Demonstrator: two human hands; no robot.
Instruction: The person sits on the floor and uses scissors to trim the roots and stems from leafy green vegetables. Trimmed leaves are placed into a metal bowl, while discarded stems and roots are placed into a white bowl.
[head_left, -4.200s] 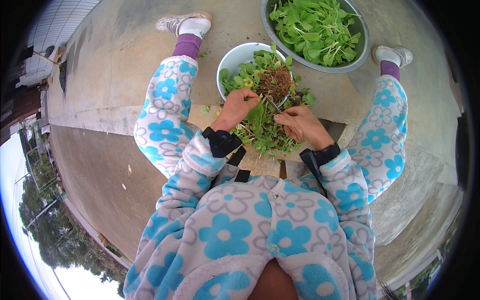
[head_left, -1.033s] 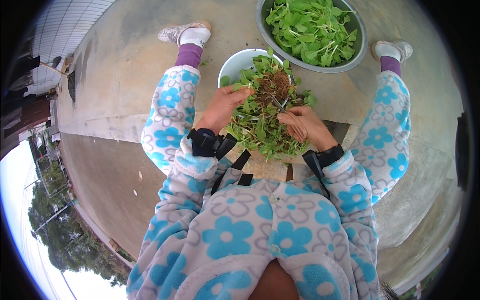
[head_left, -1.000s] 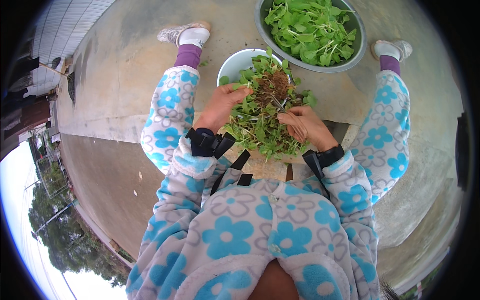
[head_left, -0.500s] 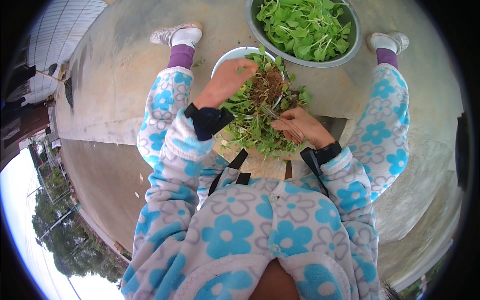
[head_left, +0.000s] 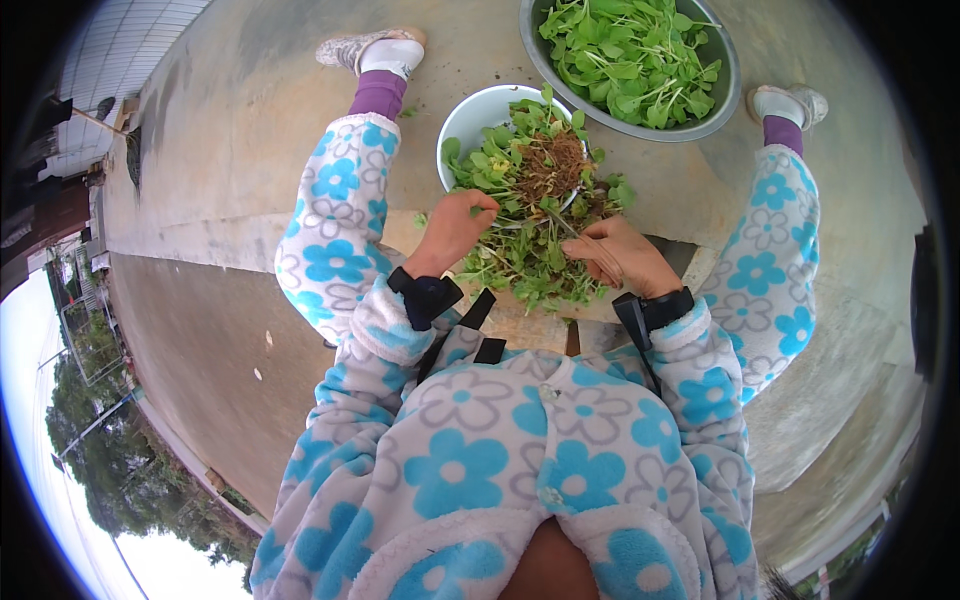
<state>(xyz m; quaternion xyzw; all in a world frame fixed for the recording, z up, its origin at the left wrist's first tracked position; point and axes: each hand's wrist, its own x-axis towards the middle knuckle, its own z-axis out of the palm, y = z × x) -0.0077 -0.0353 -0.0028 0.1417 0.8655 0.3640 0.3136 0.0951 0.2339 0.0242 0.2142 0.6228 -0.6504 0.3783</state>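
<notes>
My left hand [head_left: 458, 232] is closed, fingers curled at the left side of a heap of leafy greens [head_left: 535, 265]; a green bit shows by its fingertips, but what it pinches is unclear. Across the heap, my right hand [head_left: 625, 258] grips a slim metal blade [head_left: 562, 222], seemingly a small knife, pointing up and left into the leaves. Its handle is hidden in the fingers. A clump of brown roots [head_left: 555, 168] lies on greens in the white bowl [head_left: 462, 122], just beyond both hands.
A grey metal basin [head_left: 733, 75] full of loose green leaves stands beyond the bowl to the right. My shoes, left [head_left: 345, 50] and right [head_left: 812, 105], rest on the concrete floor [head_left: 250, 140] either side. A dark gap [head_left: 676, 252] shows beside my right hand.
My left hand has drawn back from above the bowl toward me, uncovering its left side. My right hand keeps the blade in the greens. The whole view has shifted slightly.
</notes>
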